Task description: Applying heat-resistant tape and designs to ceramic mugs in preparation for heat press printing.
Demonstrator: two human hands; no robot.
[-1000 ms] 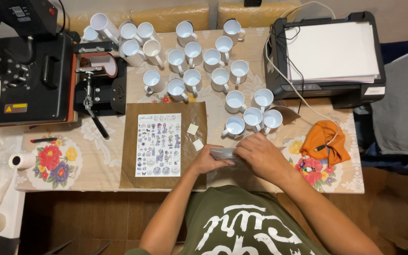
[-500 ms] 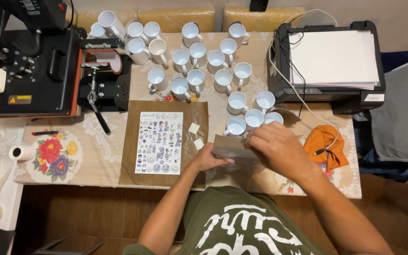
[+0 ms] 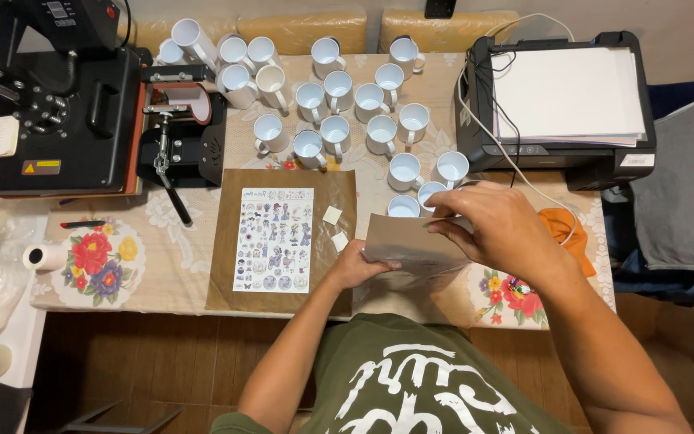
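— Item in hand? Position?
— Brown paper sheet (image 3: 411,243), held just above the table (image 3: 178,265) near its front edge, right of centre. Long axis roughly parallel to that edge.
— Grip?
— Left hand (image 3: 357,265) closed on the sheet's lower left corner from beneath. Right hand (image 3: 498,229) arched over the top right edge, fingers pinching it. Right nearer the sheet's bulk.
— Arm pose?
— Both forearms angled up from the front edge, converging on the sheet.
— Surroundings?
— Sticker sheet (image 3: 273,239) on brown backing just left; white mugs (image 3: 339,128) behind; printer (image 3: 560,153) at back right corner; heat press (image 3: 50,112) at back left.
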